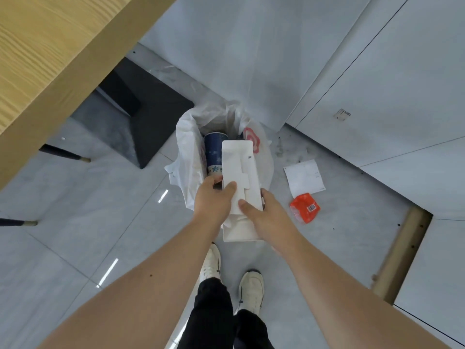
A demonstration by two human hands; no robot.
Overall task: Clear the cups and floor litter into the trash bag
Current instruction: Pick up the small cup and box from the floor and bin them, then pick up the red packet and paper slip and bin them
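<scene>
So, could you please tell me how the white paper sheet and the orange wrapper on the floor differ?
The white paper sheet lies flat and smooth; the orange wrapper is crumpled. The sheet is larger and nearly blank, while the wrapper carries a barcode label. The sheet lies farther from the person, the wrapper nearer. Both rest on the floor right of the trash bag, untouched.

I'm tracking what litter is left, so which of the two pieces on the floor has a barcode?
The crumpled orange plastic wrapper: its white barcode label faces up. The flat white paper sheet just beyond it shows none.
</scene>
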